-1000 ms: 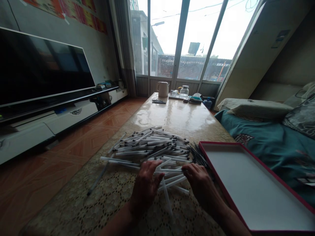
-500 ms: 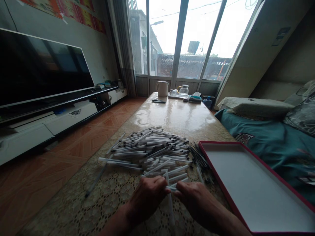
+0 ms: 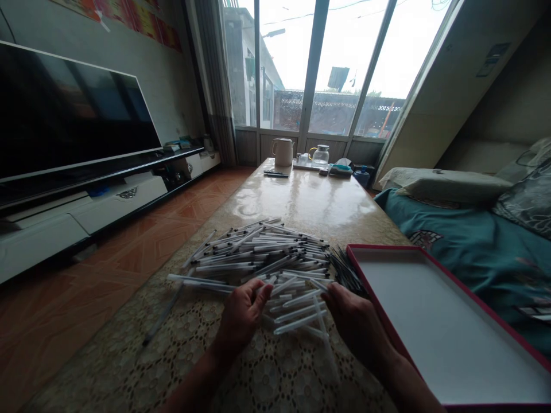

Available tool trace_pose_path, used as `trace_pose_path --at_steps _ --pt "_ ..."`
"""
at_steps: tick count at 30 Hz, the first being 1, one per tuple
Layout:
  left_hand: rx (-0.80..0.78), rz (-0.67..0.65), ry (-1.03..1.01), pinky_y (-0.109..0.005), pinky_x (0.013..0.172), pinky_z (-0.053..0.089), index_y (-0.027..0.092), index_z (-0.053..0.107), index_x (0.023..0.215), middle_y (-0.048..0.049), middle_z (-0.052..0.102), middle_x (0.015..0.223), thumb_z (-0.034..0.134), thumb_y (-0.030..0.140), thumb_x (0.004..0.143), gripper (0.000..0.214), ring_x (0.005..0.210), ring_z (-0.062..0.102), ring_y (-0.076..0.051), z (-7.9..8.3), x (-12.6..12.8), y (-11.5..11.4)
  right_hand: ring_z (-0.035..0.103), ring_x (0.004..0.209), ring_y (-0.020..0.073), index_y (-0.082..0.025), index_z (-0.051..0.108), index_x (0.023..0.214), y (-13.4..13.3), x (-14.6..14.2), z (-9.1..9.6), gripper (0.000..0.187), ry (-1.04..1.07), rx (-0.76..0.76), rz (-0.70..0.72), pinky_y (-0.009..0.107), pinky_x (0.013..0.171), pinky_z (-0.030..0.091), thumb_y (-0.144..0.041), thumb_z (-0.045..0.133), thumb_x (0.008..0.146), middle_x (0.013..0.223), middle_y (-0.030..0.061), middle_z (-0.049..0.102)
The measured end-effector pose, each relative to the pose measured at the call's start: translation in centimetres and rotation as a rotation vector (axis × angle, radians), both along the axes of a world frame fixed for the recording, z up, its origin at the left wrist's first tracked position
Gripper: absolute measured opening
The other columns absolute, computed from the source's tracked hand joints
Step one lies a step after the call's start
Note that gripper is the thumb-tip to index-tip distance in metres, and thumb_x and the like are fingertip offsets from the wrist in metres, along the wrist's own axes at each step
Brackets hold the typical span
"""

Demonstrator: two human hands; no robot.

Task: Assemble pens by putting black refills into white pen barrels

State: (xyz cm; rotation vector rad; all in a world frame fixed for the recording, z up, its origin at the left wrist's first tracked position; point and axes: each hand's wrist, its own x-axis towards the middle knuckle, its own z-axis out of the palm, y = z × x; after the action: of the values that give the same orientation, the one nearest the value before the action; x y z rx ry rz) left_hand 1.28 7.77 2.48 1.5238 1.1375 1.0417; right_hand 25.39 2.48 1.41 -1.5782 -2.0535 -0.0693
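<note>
A heap of several thin white pens (image 3: 262,255) lies on the lace-covered table (image 3: 181,344). My left hand (image 3: 243,312) rests at the heap's near edge, fingers curled with the index finger reaching onto the pens. My right hand (image 3: 355,318) sits at the heap's near right edge, knuckles up, fingers bent down onto the pens and the dark refills (image 3: 346,269). A few loose pens (image 3: 299,318) lie between the two hands. Whether either hand grips a pen is hidden by the fingers.
An open shallow box with a red rim (image 3: 434,269) lies right of my right hand. A white jug (image 3: 283,152), a glass kettle (image 3: 321,156) and a tray stand at the table's far end. A television (image 3: 64,115) is at left, a teal-covered bed (image 3: 473,252) at right.
Both hands pulled back toward me with a few pens half a second ago, then moved forward again to the heap's near edge and spread apart; several pens now lie between them.
</note>
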Motion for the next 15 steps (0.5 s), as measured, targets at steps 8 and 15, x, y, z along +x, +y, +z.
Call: trace_pose_path --at_steps 8,15 --pt "0.034 0.014 -0.047 -0.021 0.048 0.041 0.017 0.067 0.098 0.0013 0.058 0.065 0.066 0.036 0.076 0.029 0.052 0.052 -0.012 -0.8 1.0 -1.3 0.063 0.061 0.0167 -0.021 0.051 0.086 -0.9 -3.5 0.5 0.023 0.085 -0.164 0.056 0.023 0.053 0.037 -0.030 0.033 0.097 0.072 0.0035 0.065" --pt "-0.345 -0.316 -0.411 -0.018 0.043 0.039 0.014 0.072 0.094 0.0001 0.062 0.057 0.075 0.034 0.068 0.033 0.045 0.049 -0.008 -1.1 2.2 -2.0 0.067 0.067 0.0223 -0.017 0.038 0.127 -1.6 -5.5 2.1 0.034 0.182 -0.285 0.121 0.025 0.054 0.040 -0.029 0.036 0.095 0.077 0.0059 0.070"
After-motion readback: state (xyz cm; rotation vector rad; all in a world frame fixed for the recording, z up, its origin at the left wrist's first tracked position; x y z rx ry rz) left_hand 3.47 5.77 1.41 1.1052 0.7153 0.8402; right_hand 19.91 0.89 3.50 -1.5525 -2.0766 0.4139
